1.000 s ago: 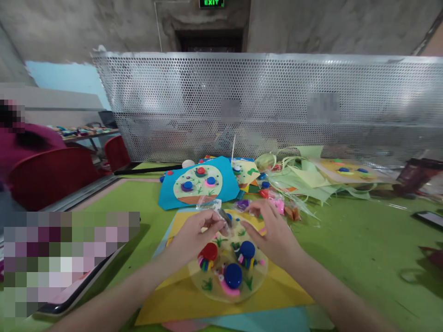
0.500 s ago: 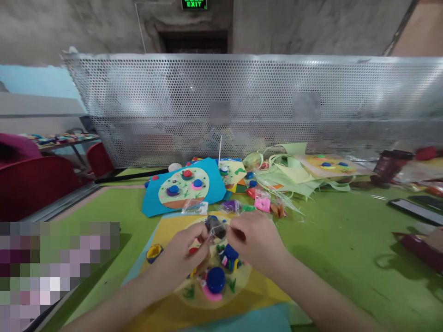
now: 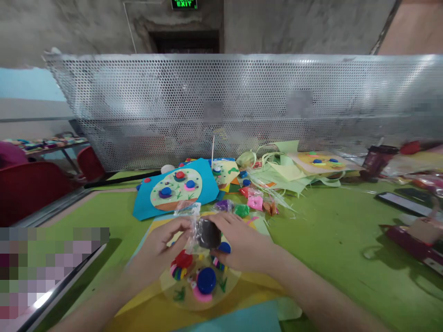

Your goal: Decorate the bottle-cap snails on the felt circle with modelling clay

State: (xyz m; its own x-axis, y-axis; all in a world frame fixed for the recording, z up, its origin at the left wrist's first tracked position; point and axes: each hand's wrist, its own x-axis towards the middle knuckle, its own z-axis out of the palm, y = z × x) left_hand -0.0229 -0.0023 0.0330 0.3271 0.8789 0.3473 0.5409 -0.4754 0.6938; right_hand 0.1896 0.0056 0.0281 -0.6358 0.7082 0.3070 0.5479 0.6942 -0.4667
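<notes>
Between my two hands is a clear plastic bag of black modelling clay (image 3: 209, 233). My left hand (image 3: 173, 237) pinches the loose plastic at its left side, while the fingers and thumb of my right hand (image 3: 238, 240) close round the dark lump from the right. Below them lies a yellow sheet (image 3: 138, 299) with a pale round picture on it. That picture carries a red cap (image 3: 183, 259), a blue cap (image 3: 206, 280) with a pink clay body, another blue cap (image 3: 224, 248) partly behind my right hand, and green clay grass (image 3: 179, 293).
A blue card (image 3: 211, 180) with a similar picture lies beyond my hands. Small bags of purple clay (image 3: 223, 205), green clay (image 3: 242, 210) and pink clay (image 3: 255, 202) lie near pale green paper strips (image 3: 287, 173). A phone (image 3: 401, 203) rests at right, before a perforated metal screen (image 3: 166, 101).
My hands have come together on the bag of black clay, and my right hand has moved from apart to gripping it. The view has turned to the right.
</notes>
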